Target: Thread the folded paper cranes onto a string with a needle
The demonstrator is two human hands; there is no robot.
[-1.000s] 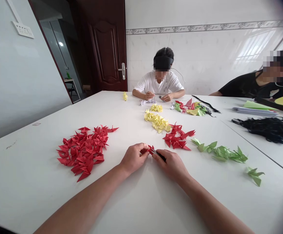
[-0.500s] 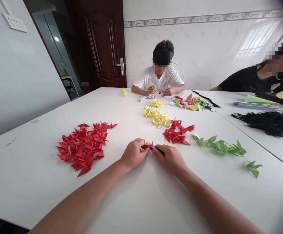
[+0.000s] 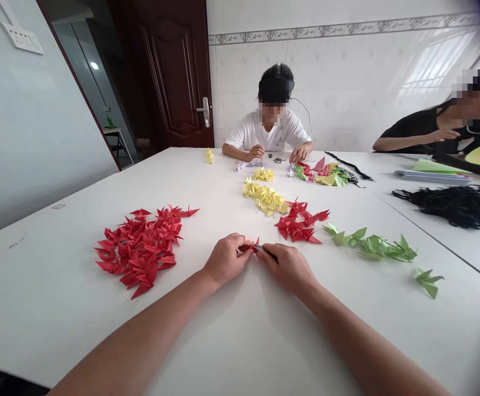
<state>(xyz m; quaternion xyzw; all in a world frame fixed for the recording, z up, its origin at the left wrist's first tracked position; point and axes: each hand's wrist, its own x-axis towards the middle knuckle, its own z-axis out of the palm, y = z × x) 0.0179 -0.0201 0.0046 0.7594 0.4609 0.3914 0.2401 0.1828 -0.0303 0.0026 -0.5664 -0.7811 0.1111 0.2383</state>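
My left hand (image 3: 228,258) pinches a small red paper crane (image 3: 255,245) just above the table; its pointed tip sticks up between the fingertips. My right hand (image 3: 290,267) is closed around a slim tool (image 3: 265,251) with a grey metal tip and a black handle. The tip meets the red crane, and the fingers hide much of both. Left of my hands lies a large pile of red paper cranes (image 3: 145,247). A smaller red group (image 3: 300,223) is just beyond my right hand, and green paper cranes (image 3: 376,246) spread out to its right.
Yellow paper cranes (image 3: 267,198) lie farther back on the white table (image 3: 78,324). Across sits a person in white (image 3: 268,129) near mixed folded paper (image 3: 326,173). Black stringy material (image 3: 450,206) and stacked paper (image 3: 430,175) are at right, near another person (image 3: 413,132).
My hands hold almost the same pose. Across the table, the person's hand has moved toward the mixed paper pile. The person at right has raised a hand.
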